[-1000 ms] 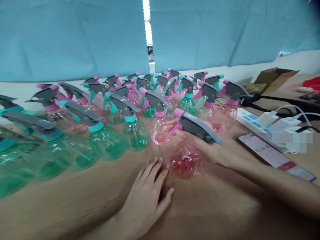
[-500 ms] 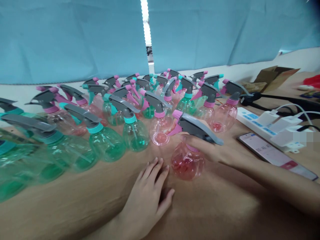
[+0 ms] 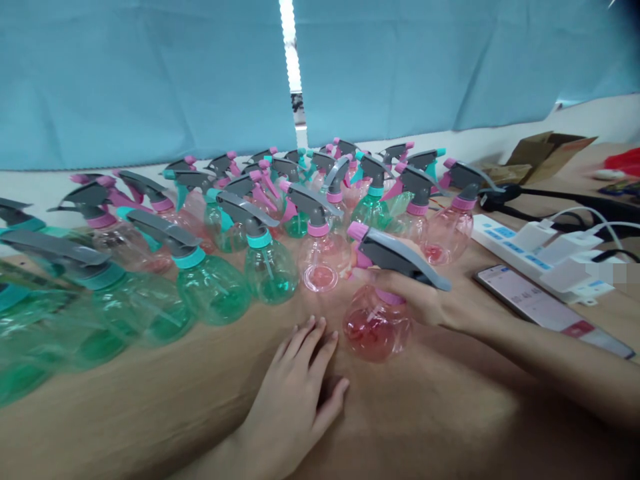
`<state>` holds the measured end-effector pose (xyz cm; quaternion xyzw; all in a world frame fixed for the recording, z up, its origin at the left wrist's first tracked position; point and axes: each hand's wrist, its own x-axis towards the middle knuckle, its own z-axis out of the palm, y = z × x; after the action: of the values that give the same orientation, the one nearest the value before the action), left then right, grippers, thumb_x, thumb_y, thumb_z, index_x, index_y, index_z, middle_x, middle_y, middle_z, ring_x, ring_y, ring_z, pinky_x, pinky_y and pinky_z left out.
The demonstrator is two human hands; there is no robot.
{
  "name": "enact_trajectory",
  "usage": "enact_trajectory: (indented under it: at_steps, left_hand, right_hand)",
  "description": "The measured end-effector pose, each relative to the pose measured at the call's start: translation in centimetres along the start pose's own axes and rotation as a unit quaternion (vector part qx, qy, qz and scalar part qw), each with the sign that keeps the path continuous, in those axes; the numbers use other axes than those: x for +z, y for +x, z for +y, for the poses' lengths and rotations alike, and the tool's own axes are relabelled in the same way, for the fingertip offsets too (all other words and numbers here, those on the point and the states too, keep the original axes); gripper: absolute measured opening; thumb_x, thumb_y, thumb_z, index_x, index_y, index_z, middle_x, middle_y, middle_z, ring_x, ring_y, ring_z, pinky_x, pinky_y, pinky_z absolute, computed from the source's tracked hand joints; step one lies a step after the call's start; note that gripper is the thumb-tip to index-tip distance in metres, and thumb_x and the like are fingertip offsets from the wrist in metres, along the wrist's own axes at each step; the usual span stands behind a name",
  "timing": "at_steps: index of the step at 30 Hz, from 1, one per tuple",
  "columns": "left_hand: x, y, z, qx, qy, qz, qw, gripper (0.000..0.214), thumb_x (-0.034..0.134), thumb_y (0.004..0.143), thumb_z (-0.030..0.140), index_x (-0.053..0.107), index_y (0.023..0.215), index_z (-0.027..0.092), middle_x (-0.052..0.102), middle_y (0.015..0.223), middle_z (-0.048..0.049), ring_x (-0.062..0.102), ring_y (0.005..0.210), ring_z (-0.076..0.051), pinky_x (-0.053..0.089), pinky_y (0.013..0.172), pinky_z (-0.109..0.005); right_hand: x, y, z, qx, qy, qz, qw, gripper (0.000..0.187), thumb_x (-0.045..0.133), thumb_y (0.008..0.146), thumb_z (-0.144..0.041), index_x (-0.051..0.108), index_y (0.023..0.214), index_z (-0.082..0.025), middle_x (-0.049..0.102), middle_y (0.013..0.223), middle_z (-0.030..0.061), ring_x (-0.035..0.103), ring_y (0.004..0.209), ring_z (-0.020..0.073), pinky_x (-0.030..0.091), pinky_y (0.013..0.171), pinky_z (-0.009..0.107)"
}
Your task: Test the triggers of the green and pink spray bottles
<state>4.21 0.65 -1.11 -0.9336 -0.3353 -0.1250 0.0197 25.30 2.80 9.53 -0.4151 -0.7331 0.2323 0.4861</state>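
My right hand (image 3: pixel 420 293) is wrapped round the neck of a pink spray bottle (image 3: pixel 376 330), just under its grey and pink trigger head. The bottle is slightly tilted, and part of the fingers is hidden behind it. Flat on the table lies my left hand (image 3: pixel 295 387), fingers spread, holding nothing, with its fingertips just left of that bottle. Beyond the hands stand a clear pink spray bottle (image 3: pixel 323 260) and a green spray bottle (image 3: pixel 271 270). Another green spray bottle (image 3: pixel 213 287) is further left.
Several more pink and green spray bottles crowd the back and left of the wooden table (image 3: pixel 165 407). On the right lie a phone (image 3: pixel 545 310), a white power strip (image 3: pixel 510 243) with chargers plugged in, a black strap-like object (image 3: pixel 555 200) and an open cardboard box (image 3: pixel 545 157).
The pink spray bottle in my right hand has shifted very slightly right. My left hand stays in place.
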Motion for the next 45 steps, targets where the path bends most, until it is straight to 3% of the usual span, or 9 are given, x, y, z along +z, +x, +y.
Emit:
enact_trajectory:
  at_steps: [5,11,15,17,19,24,45]
  left_hand:
    - [0.0,0.0,0.0,0.0,-0.001,-0.003,1.0,0.047,0.052,0.092,0.035,0.048,0.132,0.011,0.045,0.142,-0.0167,0.04,0.131,-0.032,0.04,0.101,-0.051]
    - [0.2,-0.1,-0.1,-0.001,-0.012,0.006,1.0,0.047,0.053,0.091,0.034,0.048,0.132,0.012,0.044,0.142,-0.0157,0.039,0.131,-0.032,0.039,0.102,-0.05]
    - [0.1,-0.1,0.0,0.0,-0.009,0.003,1.0,0.048,0.053,0.091,0.033,0.047,0.133,0.011,0.044,0.142,-0.0165,0.039,0.132,-0.032,0.039,0.102,-0.051]
    - [0.0,-0.1,0.0,-0.001,-0.006,-0.001,1.0,0.048,0.054,0.09,0.032,0.047,0.133,0.01,0.044,0.142,-0.0172,0.039,0.132,-0.032,0.039,0.102,-0.051]
    - [0.0,-0.1,0.1,0.0,-0.005,-0.002,1.0,0.048,0.054,0.09,0.032,0.048,0.132,0.009,0.045,0.142,-0.0175,0.039,0.131,-0.032,0.04,0.102,-0.051]
    - [0.0,-0.1,0.0,-0.001,-0.007,0.0,1.0,0.047,0.054,0.09,0.033,0.05,0.131,0.01,0.045,0.141,-0.0167,0.039,0.131,-0.032,0.04,0.102,-0.05]
    - [0.0,0.1,0.1,0.004,0.0,-0.007,1.0,0.049,0.054,0.09,0.033,0.047,0.133,0.009,0.044,0.142,-0.0179,0.04,0.131,-0.033,0.039,0.101,-0.052]
  right_hand:
    - [-0.1,0.0,0.7,0.031,0.044,-0.045,0.998,0.018,0.049,0.068,-0.015,0.034,0.062,-0.024,0.039,0.062,-0.0031,0.035,0.057,0.0129,0.032,0.053,0.028]
    - [0.2,-0.2,0.8,0.015,0.055,-0.024,0.998,0.023,0.052,0.069,-0.013,0.034,0.061,-0.024,0.033,0.058,-0.0052,0.029,0.052,0.0111,0.029,0.049,0.027]
    - [0.2,-0.3,0.8,0.017,0.053,-0.014,0.998,0.02,0.053,0.072,-0.017,0.037,0.062,-0.024,0.036,0.06,-0.0043,0.033,0.051,0.0116,0.03,0.049,0.028]
    - [0.2,-0.4,1.1,0.033,0.04,-0.02,0.998,0.019,0.054,0.074,-0.019,0.039,0.063,-0.024,0.04,0.06,-0.0036,0.036,0.051,0.0122,0.032,0.049,0.029]
    - [0.3,-0.5,1.7,-0.007,0.059,-0.007,0.998,0.02,0.057,0.075,-0.029,0.04,0.065,-0.024,0.042,0.061,-0.0027,0.038,0.052,0.013,0.033,0.048,0.029]
    - [0.5,-0.7,2.7,-0.015,0.039,0.002,0.999,0.025,0.057,0.08,-0.042,0.044,0.067,-0.025,0.044,0.063,-0.002,0.042,0.054,0.0137,0.036,0.048,0.029]
    - [0.5,-0.7,2.5,-0.021,0.064,-0.008,0.998,0.021,0.056,0.081,-0.034,0.042,0.068,-0.024,0.047,0.064,-0.0034,0.046,0.055,0.0129,0.038,0.051,0.028]
